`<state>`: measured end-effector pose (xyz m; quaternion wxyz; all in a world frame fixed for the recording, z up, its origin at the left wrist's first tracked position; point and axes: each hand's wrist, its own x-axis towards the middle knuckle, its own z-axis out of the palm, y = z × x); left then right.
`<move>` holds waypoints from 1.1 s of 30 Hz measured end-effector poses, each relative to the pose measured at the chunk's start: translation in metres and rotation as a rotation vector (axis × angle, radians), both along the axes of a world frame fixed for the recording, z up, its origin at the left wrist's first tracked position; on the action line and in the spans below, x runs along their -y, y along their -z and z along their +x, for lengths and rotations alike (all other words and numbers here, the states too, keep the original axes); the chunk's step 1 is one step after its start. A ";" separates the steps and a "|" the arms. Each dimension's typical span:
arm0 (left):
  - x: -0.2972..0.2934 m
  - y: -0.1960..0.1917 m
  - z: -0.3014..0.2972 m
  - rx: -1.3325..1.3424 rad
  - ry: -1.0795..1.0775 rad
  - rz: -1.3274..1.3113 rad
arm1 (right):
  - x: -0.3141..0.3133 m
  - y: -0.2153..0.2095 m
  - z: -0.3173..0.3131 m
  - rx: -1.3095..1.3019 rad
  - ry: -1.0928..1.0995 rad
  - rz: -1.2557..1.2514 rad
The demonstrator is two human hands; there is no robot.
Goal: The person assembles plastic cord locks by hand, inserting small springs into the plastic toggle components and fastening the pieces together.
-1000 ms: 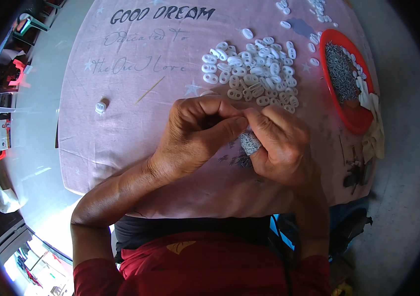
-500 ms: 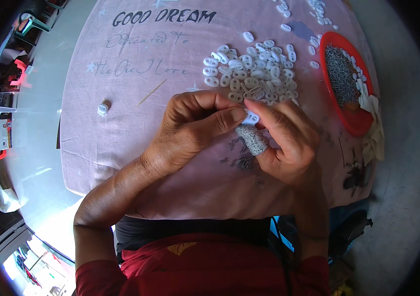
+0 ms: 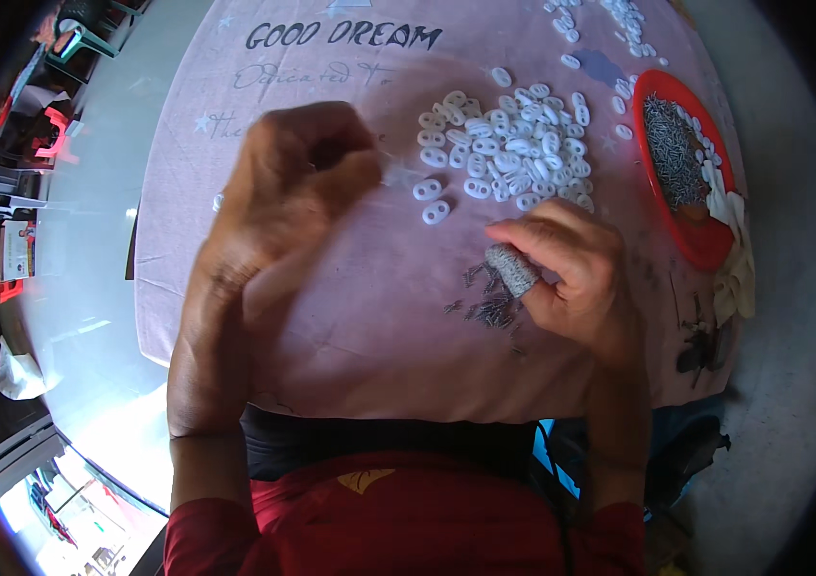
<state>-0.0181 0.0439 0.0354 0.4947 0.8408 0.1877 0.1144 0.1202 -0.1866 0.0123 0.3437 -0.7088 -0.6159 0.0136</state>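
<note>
My left hand (image 3: 302, 182) is raised over the left part of the table, smeared by motion. Its fingers curl in to meet the thumb; whatever they may hold is hidden. My right hand (image 3: 571, 274), with a grey woven wrap (image 3: 511, 269) round its thumb, hovers beside a small heap of dark screws (image 3: 492, 305). The index finger and thumb are slightly apart, with nothing visible between them. Beyond is a pile of white oval plastic pieces with two holes (image 3: 523, 144). Two of these pieces (image 3: 432, 200) lie loose at its near left.
At the right stands a red bowl (image 3: 705, 242) holding many screws (image 3: 672, 144) and some white pieces. A pale glove (image 3: 734, 254) hangs over its edge, and dark tools (image 3: 698, 346) lie nearer. A small white item (image 3: 218, 202) is partly hidden by my left hand.
My hands have separated. The left has moved left and away from me; the right stays near the screws. The white piece between my fingers has gone from sight.
</note>
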 end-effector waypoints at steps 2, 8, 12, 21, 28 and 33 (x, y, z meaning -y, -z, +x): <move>-0.026 0.001 -0.012 -0.086 -0.106 0.123 | -0.006 -0.002 -0.008 0.008 -0.014 0.004; -0.060 0.003 -0.028 -0.323 -0.160 0.504 | -0.005 -0.002 -0.017 0.042 -0.084 -0.145; -0.075 0.009 -0.035 -0.434 -0.138 0.549 | -0.004 -0.006 -0.016 0.012 -0.030 -0.148; -0.048 0.015 -0.015 0.048 -0.075 0.304 | -0.003 -0.008 -0.008 -0.012 0.000 -0.174; 0.037 0.035 0.019 0.295 0.257 0.476 | 0.008 -0.012 0.009 -0.097 0.118 -0.161; 0.041 0.037 0.027 0.266 0.225 0.407 | 0.009 -0.007 0.011 -0.087 0.159 -0.138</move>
